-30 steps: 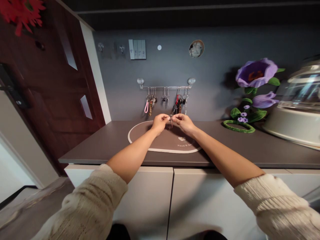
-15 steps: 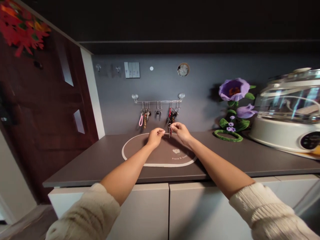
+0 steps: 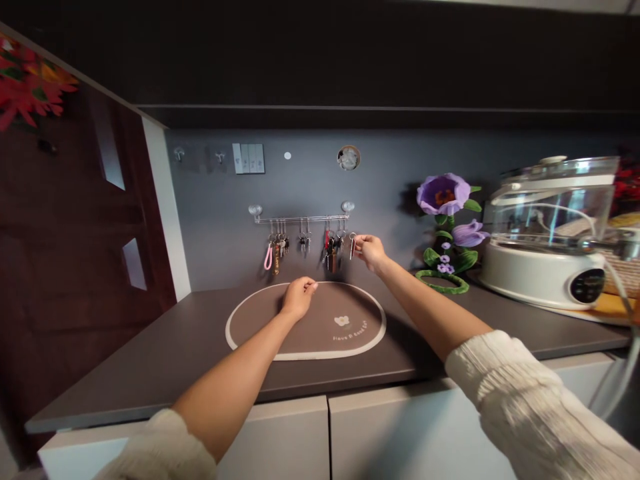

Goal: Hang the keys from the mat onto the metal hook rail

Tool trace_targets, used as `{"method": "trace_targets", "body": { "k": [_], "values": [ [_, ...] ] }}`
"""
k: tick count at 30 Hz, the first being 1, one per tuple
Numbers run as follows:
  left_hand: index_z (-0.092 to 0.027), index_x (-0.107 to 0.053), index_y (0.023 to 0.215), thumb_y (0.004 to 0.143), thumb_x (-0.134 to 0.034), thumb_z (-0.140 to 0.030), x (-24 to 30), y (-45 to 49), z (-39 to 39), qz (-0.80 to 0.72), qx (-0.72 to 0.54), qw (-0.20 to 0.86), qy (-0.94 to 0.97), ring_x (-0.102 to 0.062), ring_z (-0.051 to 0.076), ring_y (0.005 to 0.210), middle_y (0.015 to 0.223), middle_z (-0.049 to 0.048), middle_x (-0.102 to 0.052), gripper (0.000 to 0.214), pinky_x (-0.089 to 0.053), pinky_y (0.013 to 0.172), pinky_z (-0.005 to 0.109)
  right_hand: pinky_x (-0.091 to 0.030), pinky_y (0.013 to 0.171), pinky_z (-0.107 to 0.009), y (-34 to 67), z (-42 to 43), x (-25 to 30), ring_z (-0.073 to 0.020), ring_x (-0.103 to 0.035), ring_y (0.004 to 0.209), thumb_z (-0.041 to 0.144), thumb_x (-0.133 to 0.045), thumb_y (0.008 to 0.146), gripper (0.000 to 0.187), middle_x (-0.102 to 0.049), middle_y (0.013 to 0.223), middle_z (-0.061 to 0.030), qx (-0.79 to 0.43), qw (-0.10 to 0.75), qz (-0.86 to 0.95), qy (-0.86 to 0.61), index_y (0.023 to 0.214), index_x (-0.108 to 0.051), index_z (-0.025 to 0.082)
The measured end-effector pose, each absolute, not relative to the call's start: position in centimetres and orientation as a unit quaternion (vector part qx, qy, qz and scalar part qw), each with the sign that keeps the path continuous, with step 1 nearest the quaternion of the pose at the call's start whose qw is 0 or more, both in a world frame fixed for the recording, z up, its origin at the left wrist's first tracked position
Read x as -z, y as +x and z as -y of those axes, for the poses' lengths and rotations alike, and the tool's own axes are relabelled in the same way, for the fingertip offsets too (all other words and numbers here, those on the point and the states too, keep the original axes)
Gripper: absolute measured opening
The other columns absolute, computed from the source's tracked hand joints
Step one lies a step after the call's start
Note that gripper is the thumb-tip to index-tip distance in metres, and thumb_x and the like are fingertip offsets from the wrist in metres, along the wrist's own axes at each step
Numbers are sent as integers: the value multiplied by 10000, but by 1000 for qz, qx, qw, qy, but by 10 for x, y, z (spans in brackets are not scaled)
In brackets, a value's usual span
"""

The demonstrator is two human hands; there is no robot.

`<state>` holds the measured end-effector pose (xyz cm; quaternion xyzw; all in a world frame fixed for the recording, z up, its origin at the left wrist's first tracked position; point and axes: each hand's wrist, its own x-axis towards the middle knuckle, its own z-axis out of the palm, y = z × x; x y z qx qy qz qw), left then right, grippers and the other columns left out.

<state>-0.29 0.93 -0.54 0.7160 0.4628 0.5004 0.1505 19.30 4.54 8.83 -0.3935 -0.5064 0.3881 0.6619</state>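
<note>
My right hand (image 3: pixel 371 253) pinches a key ring (image 3: pixel 353 237) with a key (image 3: pixel 352 248) hanging from it, beside the right end of a clear hook rail (image 3: pixel 303 219). On the rail hang several bunches of keys. One has a pink loop strap (image 3: pixel 269 256) and a gold-coloured charm (image 3: pixel 276 259); another, near my right hand, has a dark brown fob (image 3: pixel 333 257). Lower and to the left, my left hand (image 3: pixel 299 298) hovers at or rests on a brown oval mat (image 3: pixel 300 333), its fingers curled together and nothing visible in them.
Right of my right hand stands a purple fabric flower (image 3: pixel 444 195) on a green ring base. Beyond it sits a white appliance (image 3: pixel 540 273) with a transparent top. A dark cabinet (image 3: pixel 320 60) overhangs the counter (image 3: pixel 165 333). At left is a dark red door (image 3: pixel 85 267).
My right hand has moved up and right with the key ring, from above the mat to the rail's right end. My left hand has separated from it and dropped a little. The view has shifted.
</note>
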Motion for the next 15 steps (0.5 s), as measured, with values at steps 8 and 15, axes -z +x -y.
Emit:
{"method": "trace_targets", "body": {
  "k": [8, 15],
  "values": [
    [-146, -584, 693, 753, -468, -267, 7, -3, -10, -471, -498, 175, 707, -536, 131, 635, 656, 22, -604, 177, -395, 622, 241, -447, 509, -200, 199, -68, -116, -66, -496, 452, 36, -462, 671, 123, -521, 489, 6, -372, 636, 509, -446, 624, -518, 136],
    [-144, -587, 701, 748, -474, -279, 8, -3, -12, -471, -502, 184, 701, -533, 130, 630, 660, 19, -602, 182, -395, 624, 242, -471, 512, -228, 195, -79, -122, -72, -490, 421, 31, -486, 695, 116, -522, 468, 1, -379, 629, 496, -464, 640, -537, 120]
  ]
}}
